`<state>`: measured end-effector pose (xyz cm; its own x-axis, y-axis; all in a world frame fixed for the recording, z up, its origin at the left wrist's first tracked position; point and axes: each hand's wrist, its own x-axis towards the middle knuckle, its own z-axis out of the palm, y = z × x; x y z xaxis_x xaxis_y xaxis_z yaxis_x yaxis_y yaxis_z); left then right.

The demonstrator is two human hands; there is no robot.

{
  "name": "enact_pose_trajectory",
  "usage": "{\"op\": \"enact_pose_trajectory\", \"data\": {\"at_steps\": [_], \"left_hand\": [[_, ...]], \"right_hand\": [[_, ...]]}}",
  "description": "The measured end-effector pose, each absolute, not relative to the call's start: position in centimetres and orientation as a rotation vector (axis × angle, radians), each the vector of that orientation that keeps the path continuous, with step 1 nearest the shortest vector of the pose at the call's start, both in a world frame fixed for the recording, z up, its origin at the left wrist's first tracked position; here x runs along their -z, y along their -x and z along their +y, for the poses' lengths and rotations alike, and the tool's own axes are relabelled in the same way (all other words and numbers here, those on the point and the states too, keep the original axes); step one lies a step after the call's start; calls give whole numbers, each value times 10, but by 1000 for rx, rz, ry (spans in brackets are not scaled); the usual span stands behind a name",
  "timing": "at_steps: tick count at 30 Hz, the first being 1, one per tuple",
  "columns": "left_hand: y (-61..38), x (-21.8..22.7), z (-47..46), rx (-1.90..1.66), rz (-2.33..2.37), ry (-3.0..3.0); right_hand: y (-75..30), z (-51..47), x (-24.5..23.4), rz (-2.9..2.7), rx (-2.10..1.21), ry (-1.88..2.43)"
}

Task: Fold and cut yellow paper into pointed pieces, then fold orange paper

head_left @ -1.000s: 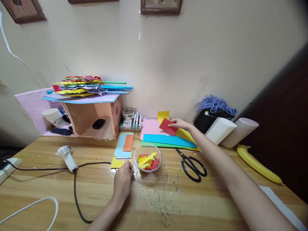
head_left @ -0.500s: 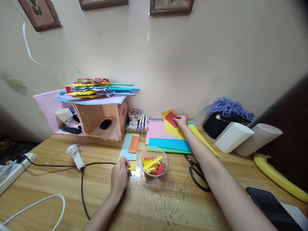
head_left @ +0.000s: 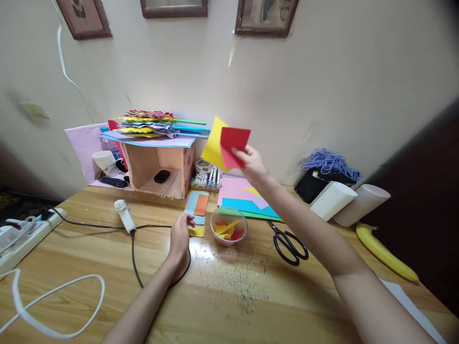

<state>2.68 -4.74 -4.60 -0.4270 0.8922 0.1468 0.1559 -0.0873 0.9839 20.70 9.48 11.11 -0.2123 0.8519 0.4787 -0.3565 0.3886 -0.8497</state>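
My right hand (head_left: 254, 165) is raised above the sheets near the wall, pinching a red paper piece (head_left: 234, 143). Behind the red one, a larger yellow paper piece (head_left: 212, 143) is held up with it. My left hand (head_left: 180, 235) rests on the table beside a small stack of papers, its fingers loosely curled and slightly apart with nothing visible in them. On that stack lie an orange paper (head_left: 201, 205), a light blue paper (head_left: 192, 200) and a yellow paper (head_left: 197, 231). Between my hands stands a clear plastic bowl (head_left: 228, 241) with yellow, red and orange paper scraps.
Black-handled scissors (head_left: 289, 247) lie under my right forearm. Pink and blue sheets (head_left: 247, 204) lie behind the bowl. A cardboard box (head_left: 188, 169) carries paper crafts; markers (head_left: 211, 177) stand beside it. A black cable (head_left: 154, 226), paper rolls (head_left: 333, 199) and a banana (head_left: 385, 253) lie around.
My right hand has lifted the red and yellow papers off the sheets, up and to the left. My left hand's fingers have loosened beside the small stack. The view has shifted slightly.
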Motion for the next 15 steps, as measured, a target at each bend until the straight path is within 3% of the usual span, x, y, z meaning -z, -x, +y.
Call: {"op": "enact_pose_trajectory", "data": {"at_steps": [4,8,15], "left_hand": [[-10,36,-37,-1675,1244,-829],[3,32,-33,-1604,1184,-680],[10,54,-31,-1349,1537,-964]], "right_hand": [[-157,55,-85,-1495,-1526,902],[-140,52,-50,-1582,-1520,1224],[-131,70,-20,-1862,-1354,1606]]}}
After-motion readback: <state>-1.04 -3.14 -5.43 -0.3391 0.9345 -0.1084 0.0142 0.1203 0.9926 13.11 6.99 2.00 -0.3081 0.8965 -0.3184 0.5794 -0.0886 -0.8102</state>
